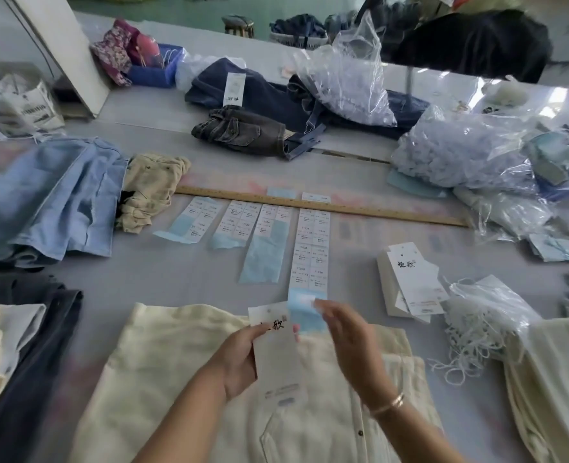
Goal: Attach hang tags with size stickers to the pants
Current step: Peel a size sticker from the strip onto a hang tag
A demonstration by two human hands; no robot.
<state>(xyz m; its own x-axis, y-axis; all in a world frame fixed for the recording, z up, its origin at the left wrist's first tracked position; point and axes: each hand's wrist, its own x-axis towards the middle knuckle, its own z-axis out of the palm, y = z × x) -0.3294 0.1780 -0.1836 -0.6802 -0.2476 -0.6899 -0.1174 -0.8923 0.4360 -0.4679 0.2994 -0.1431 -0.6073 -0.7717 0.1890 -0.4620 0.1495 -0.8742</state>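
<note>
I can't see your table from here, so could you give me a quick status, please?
Left hand grips hang tag. Right hand at sticker strip, grip unclear. Cream pants beneath, nothing blocking.

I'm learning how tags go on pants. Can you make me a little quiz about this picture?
1. True or false: the left hand holds a white tag.
2. What lies across the table behind the sticker sheets? A) a ruler B) scissors C) a broom
3. Fill in: the pants under both hands are ____ coloured.

Key:
1. True. Its grip is on the tag's left edge, while the right hand reaches toward the sheets.
2. A, the ruler.
3. Cream.
</note>
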